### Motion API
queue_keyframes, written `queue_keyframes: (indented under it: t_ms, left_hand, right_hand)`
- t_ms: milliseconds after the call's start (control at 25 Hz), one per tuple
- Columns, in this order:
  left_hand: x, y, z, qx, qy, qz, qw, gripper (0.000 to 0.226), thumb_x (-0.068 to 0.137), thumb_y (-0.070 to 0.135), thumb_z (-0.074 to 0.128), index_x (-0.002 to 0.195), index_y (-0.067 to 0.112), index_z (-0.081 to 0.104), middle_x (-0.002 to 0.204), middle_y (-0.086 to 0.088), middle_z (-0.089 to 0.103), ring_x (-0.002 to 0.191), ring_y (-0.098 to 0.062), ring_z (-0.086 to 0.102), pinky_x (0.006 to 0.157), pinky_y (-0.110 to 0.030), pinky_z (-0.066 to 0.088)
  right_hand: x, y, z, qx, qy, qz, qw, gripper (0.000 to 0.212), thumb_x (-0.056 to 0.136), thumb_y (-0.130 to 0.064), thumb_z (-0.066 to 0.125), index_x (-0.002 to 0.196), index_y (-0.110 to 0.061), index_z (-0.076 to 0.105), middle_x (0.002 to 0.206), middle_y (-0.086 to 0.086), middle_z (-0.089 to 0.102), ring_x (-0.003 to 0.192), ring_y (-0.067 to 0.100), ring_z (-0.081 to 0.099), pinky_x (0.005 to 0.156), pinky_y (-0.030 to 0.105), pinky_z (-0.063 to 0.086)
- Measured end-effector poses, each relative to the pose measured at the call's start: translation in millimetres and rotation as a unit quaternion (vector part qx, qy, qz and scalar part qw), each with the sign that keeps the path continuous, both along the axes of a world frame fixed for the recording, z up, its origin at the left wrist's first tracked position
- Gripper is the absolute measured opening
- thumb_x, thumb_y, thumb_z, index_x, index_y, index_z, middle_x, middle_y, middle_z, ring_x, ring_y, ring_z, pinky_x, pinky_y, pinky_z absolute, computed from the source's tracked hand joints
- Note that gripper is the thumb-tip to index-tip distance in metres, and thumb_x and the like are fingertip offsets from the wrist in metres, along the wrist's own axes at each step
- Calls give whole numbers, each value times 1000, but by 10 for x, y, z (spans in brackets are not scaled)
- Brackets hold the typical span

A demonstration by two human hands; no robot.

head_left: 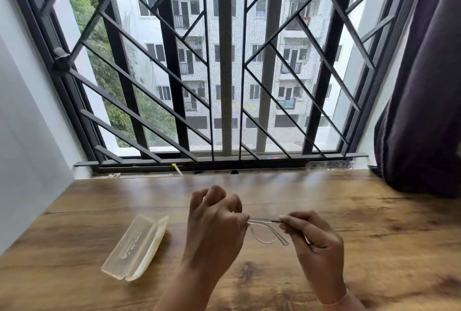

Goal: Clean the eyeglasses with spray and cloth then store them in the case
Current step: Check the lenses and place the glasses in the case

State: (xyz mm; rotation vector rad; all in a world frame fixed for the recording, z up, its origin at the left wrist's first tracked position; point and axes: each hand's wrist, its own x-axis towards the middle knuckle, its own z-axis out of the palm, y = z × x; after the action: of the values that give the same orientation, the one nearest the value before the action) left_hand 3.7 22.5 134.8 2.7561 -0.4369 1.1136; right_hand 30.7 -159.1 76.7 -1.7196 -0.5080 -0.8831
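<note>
Both ends of the eyeglasses [265,234] are being pinched by the fingers of the left hand [214,226] and the right hand [316,243], just right of the open case [136,245]. Storing is seemingly being prepared; lowering into that case is being called for next.

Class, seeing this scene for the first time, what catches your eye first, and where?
The barred window fills the upper half. Below, over the wooden table, the left hand and right hand pinch clear eyeglasses between them; a translucent case lies to their left.
</note>
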Motion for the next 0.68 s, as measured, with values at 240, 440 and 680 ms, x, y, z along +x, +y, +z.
queue_keyframes:
  t_ms: [240,440,680]
  left_hand:
    - [107,35,-48,-43,-101,-9,994,18,78,35,62,66,25,72,70,15,64,83,-14,43,71,-32,35]
    - [203,-43,66,-299,-189,-77,932,8,74,28,70,78,26,76,72,16,66,76,-12,46,63,-30,44]
    - [146,-68,208,-432,-182,-179,865,15,74,26,70,88,26,73,79,16,68,80,-13,51,70,-24,40]
  right_hand:
    - [-1,-18,269,-158,-150,-60,974,19,75,2,68,91,-5,75,84,2,63,72,14,55,66,20,45]
    - [-179,100,740,-194,-251,-61,947,22,75,1,66,93,-8,76,87,5,68,76,15,49,69,20,42]
    - [-572,179,982,-178,-269,-64,944,23,91,-23,54,106,-33,68,102,-11,59,91,2,52,76,17,46]
